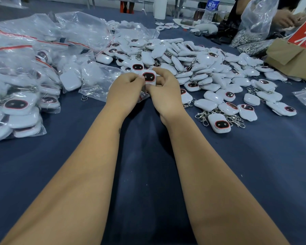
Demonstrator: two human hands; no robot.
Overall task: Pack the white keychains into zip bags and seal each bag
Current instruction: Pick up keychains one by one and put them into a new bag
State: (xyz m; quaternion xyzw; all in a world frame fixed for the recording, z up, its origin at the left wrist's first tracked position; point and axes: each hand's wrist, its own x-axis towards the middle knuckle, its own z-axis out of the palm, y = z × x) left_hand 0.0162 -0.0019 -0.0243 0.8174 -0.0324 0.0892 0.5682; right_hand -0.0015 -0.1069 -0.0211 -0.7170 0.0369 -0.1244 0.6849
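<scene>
A dark blue cloth-covered tabletop (pixel 237 174) is carrying a heap of loose white keychains (pixel 193 68) at its middle, filled zip bags (pixel 21 96) lying at the left, and a cardboard box (pixel 290 59) sitting at the right.

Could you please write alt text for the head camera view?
Both hands, left hand and right hand, hold one white keychain over a dark blue table. Loose keychains are heaped to the right; filled zip bags are piled left.

white plastic keychains (pixel 198 61): black faces, red rims | clear zip bags (pixel 19 71): red strips | tablecloth (pixel 148 156): dark blue | far-right cardboard box (pixel 290 57): brown
</scene>
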